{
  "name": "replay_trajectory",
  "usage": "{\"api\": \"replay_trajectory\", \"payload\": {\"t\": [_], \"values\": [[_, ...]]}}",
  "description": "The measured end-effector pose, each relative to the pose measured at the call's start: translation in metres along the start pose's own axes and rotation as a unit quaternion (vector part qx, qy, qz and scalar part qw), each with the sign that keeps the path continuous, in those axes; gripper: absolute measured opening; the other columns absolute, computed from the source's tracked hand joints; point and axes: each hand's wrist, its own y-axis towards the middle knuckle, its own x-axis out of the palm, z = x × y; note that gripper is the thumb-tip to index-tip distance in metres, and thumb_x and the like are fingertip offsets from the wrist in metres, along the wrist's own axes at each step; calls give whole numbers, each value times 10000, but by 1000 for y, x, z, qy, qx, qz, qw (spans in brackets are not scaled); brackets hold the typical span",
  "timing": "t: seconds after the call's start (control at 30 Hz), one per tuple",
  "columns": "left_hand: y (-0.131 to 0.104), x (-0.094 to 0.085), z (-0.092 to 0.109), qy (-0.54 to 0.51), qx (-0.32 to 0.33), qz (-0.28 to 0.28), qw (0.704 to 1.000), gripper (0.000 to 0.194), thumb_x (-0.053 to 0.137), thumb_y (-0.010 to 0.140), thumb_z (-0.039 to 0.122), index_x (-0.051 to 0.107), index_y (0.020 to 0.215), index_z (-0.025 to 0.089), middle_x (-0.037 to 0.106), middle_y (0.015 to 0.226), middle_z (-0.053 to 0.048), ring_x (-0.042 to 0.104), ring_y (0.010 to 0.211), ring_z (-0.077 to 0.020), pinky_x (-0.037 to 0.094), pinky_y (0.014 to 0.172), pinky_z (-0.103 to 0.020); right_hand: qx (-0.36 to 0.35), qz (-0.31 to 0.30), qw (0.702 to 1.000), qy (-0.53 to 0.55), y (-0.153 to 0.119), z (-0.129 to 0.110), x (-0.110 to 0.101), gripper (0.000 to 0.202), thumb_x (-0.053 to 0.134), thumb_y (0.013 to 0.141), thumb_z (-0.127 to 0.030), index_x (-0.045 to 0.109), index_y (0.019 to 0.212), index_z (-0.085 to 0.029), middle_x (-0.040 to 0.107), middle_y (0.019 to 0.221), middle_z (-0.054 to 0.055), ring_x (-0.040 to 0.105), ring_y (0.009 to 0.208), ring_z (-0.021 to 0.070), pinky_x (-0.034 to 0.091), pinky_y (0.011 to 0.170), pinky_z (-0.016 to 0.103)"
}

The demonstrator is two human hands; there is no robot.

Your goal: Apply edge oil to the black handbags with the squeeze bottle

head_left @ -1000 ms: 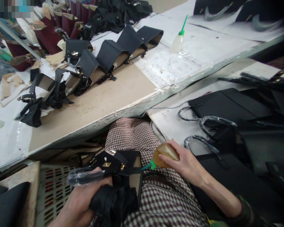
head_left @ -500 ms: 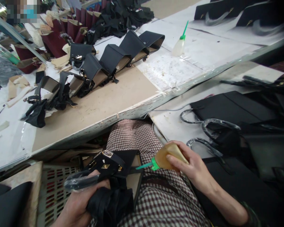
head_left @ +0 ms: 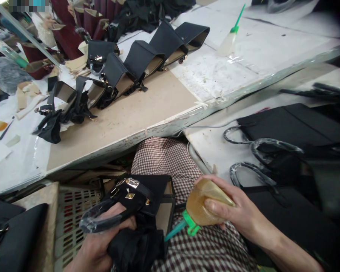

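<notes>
While the left hand grips the black bag at lower centre, the right hand clasps a squeeze bottle — seemingly gluing, which calls for a steady nozzle.

No text, label, brand, number or sign can be read here. Any marking on the metal clasp of the black bag in the lap is too small to tell; the amber squeeze bottle shows no legible print.

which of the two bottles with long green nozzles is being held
The amber bottle in the right hand, nozzle slanting down; the paler bottle stands upright on the table, untouched.
</notes>
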Motion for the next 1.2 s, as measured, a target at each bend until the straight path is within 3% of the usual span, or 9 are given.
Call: {"api": "replay_trajectory", "payload": {"t": [0.13,0.3,0.43,0.73,0.9,0.97,1.03,1.13,1.2], "values": [[3,0,4,65,69,9,995,137,580,974,245,708,924,244,708,797,-45,689,688,-214,634,590,-307,-8,9,999,-34,-2,-1,-3,519,782,823,-604,644,1197,-272,702,975,54,632,733,215,482,471,242],[2,-7,8,171,171,-5,970,230,568,992,296,732,849,221,725,871,-65,706,802,-210,628,786,-308,-36,73,989,-124,5,-3,-13,422,780,839,-559,667,1125,-270,720,968,38,666,848,247,547,679,298],[3,-6,5,176,174,-5,969,276,534,1007,336,727,840,230,720,830,-57,699,755,-208,626,715,-297,-35,87,981,-170,11,-6,-15,390,751,847,-547,660,1090,-255,720,920,28,671,845,253,535,703,316],[7,-2,7,144,110,12,983,221,552,990,275,711,840,244,704,781,-41,682,669,-195,612,593,-267,-52,120,957,-259,21,3,-19,390,719,851,-514,627,1122,-248,739,947,44,680,884,287,530,805,410],[7,-10,10,228,204,-1,952,186,558,955,205,723,875,236,751,874,-43,726,770,-197,600,708,-248,-68,117,951,-278,19,8,-21,401,718,869,-514,613,1152,-250,732,949,41,676,844,272,524,789,412],[6,-16,11,276,248,1,929,196,586,905,122,714,979,251,777,913,-27,748,802,-191,587,749,-236,-70,122,957,-252,17,7,-23,400,746,858,-504,630,1140,-246,727,951,39,666,855,263,529,773,386],[5,-22,11,316,283,13,905,286,589,873,72,684,1067,261,794,948,-16,767,845,-189,581,790,-230,-55,123,976,-173,16,6,-25,400,766,847,-513,655,1115,-238,705,901,30,630,757,222,516,632,321],[7,-32,7,367,279,59,886,324,541,872,49,661,1102,244,800,999,-28,775,912,-193,583,843,-248,-22,120,992,40,17,3,-23,386,755,841,-548,702,1023,-210,609,707,5,455,514,134,345,393,235],[10,-39,7,393,252,115,877,322,527,857,61,672,1096,221,799,1000,-46,775,911,-209,593,859,-281,-20,136,974,178,19,0,-17,359,756,821,-544,724,930,-204,526,593,-9,363,445,107,285,357,219]]}}
